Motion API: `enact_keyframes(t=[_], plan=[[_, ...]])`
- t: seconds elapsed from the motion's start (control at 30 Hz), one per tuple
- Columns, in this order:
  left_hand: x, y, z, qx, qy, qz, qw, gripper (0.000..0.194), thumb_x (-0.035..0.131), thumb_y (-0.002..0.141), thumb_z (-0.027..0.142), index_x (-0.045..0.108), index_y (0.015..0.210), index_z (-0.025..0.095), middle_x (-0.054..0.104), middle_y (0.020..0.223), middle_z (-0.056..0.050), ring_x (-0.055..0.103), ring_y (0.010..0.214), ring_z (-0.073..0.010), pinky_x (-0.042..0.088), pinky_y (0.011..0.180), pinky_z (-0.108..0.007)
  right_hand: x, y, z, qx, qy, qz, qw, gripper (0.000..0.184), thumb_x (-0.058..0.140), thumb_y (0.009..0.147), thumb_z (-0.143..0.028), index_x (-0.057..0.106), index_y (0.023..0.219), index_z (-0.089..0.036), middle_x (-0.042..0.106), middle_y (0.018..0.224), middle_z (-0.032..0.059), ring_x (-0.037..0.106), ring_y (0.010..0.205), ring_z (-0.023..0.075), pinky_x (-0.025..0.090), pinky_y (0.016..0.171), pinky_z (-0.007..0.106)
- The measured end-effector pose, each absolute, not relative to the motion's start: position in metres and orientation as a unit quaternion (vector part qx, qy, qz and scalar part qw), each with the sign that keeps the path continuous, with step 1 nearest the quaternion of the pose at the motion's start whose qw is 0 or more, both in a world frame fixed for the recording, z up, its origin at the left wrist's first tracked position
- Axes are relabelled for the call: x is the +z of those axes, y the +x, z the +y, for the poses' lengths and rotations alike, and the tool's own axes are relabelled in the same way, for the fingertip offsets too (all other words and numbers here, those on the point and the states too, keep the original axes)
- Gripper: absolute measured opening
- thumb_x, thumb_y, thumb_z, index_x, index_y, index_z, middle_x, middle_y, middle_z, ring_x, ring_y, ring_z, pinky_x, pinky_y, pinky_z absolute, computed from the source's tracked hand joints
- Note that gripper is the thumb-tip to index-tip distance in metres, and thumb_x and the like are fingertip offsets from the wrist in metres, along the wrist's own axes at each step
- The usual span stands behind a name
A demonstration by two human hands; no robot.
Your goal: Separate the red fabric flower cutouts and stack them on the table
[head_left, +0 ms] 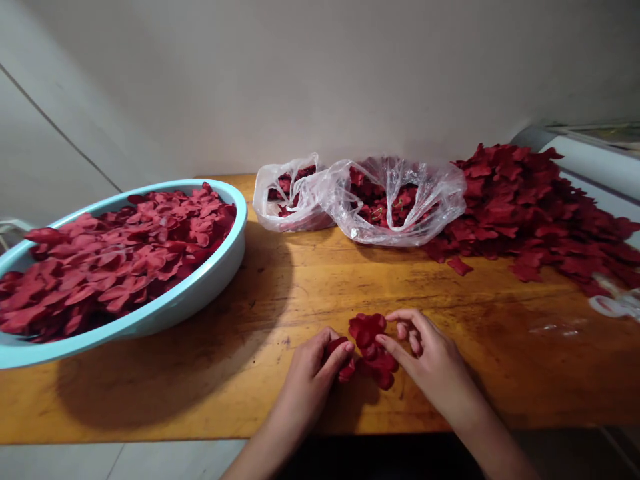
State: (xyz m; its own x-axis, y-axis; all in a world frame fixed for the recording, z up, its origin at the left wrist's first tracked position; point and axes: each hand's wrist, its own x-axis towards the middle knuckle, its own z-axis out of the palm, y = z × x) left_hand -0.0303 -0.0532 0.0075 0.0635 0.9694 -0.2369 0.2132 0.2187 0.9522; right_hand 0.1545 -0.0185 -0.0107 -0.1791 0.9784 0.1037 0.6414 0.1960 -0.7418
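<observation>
Dark red fabric flower petals are gathered between my two hands, just above the near part of the wooden table. My left hand (317, 363) is closed, its thumb pressing a folded red petal piece (337, 345) against the fingers. To its right are more scalloped petal pieces (369, 331), overlapping one another; whether they are joined or lie separately I cannot tell. Beside them is my right hand (425, 347), its thumb tip at the edge of the petals and its index finger held apart from the thumb. The other right fingers are curled.
A light blue basin (215, 293) heaped with red petals stands at left on the wooden table (280, 287). Toward the wall sit a small plastic bag (263, 200) and a larger plastic bag (350, 227), both holding red pieces. A red petal pile (530, 200) spreads at right.
</observation>
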Motion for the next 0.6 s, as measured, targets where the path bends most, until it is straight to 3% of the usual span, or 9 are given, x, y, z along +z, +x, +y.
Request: enact_keyframes(t=[0.2, 0.3, 0.47, 0.6], plan=[[0.0, -0.027, -0.05, 0.397, 0.456, 0.588, 0.537, 0.038, 0.06, 0.073, 0.041, 0.031, 0.058, 0.021, 0.038, 0.046, 0.009, 0.035, 0.042, -0.0076, 0.026, 0.044, -0.02, 0.003, 0.131, -0.035, 0.42, -0.496, -0.714, 0.259, 0.017, 0.061, 0.078, -0.041, 0.062, 0.081, -0.024, 0.062, 0.076, 0.0003, 0.055, 0.062, 0.0135, 0.041, 0.052, 0.023], [0.001, -0.028, -0.05, 0.401, 0.49, 0.583, 0.51, 0.034, 0.057, 0.076, 0.039, 0.035, 0.059, 0.02, 0.037, 0.051, 0.007, 0.035, 0.048, -0.0089, 0.028, 0.048, -0.021, 0.0, 0.126, -0.034, 0.458, -0.484, -0.697, 0.266, 0.013, 0.06, 0.079, -0.035, 0.061, 0.074, -0.023, 0.062, 0.071, -0.0008, 0.055, 0.061, 0.0129, 0.041, 0.052, 0.022], [0.004, -0.028, -0.053, 0.367, 0.513, 0.566, 0.53, 0.019, 0.048, 0.084, 0.036, 0.051, 0.077, 0.018, 0.053, 0.074, 0.0, 0.047, 0.07, -0.0145, 0.039, 0.067, -0.024, -0.009, 0.137, -0.025, 0.503, -0.514, -0.623, 0.307, 0.013, 0.056, 0.081, -0.034, 0.055, 0.078, -0.021, 0.061, 0.067, -0.0011, 0.056, 0.055, 0.0112, 0.044, 0.049, 0.021], [0.005, -0.026, -0.053, 0.366, 0.5, 0.562, 0.548, 0.025, 0.045, 0.087, 0.037, 0.049, 0.07, 0.018, 0.049, 0.063, 0.003, 0.045, 0.06, -0.0127, 0.038, 0.063, -0.023, -0.014, 0.152, -0.017, 0.484, -0.522, -0.626, 0.319, 0.016, 0.058, 0.079, -0.035, 0.052, 0.079, -0.021, 0.06, 0.071, 0.0, 0.058, 0.061, 0.013, 0.046, 0.054, 0.023]])
